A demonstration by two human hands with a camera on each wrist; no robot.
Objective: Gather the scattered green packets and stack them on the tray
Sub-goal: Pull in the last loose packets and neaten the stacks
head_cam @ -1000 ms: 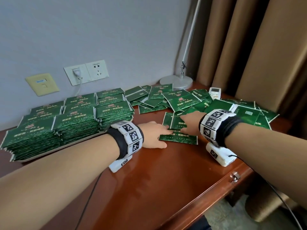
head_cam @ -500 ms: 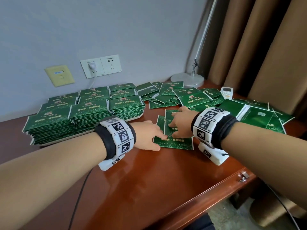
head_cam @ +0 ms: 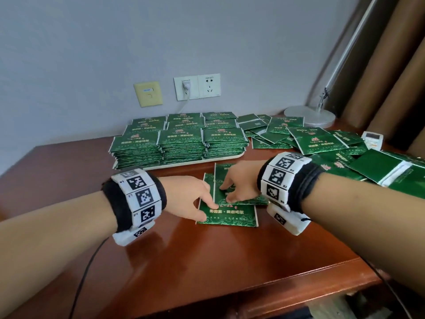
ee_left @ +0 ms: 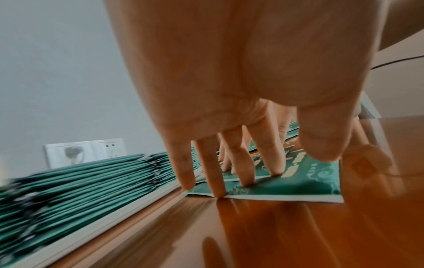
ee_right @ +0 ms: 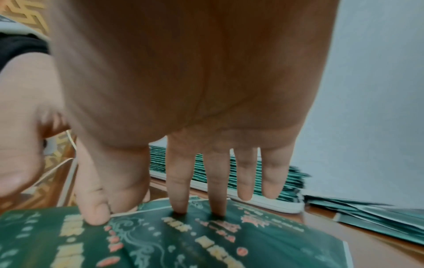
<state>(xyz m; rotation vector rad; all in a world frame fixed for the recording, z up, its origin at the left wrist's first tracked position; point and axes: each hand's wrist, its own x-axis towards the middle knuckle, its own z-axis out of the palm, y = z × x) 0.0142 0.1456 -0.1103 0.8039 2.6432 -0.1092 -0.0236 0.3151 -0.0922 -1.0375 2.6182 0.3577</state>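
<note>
Several tall stacks of green packets (head_cam: 181,139) fill the white tray (head_cam: 184,164) at the back of the wooden table. In front of the tray a few loose green packets (head_cam: 232,214) lie overlapping between my hands. My left hand (head_cam: 208,211) presses straight fingertips on their left edge, the thumb on the nearest packet (ee_left: 298,186). My right hand (head_cam: 226,194) presses index and middle fingertips on the upper packet (ee_right: 206,235); its thumb (ee_right: 94,215) touches the packet beneath. Neither hand curls round anything. A scattered heap of green packets (head_cam: 322,141) covers the table's right side.
A white remote (head_cam: 372,139) lies among the scattered packets at the far right. A lamp base (head_cam: 310,116) stands in the back corner by brown curtains. Wall outlets (head_cam: 197,87) hold a plug above the tray. A cable (head_cam: 85,277) hangs off the near table edge (head_cam: 253,293).
Both hands have slid the loose packets leftward to just in front of the tray. The right hand's packet now overlaps the near one, and the hands sit closer together.
</note>
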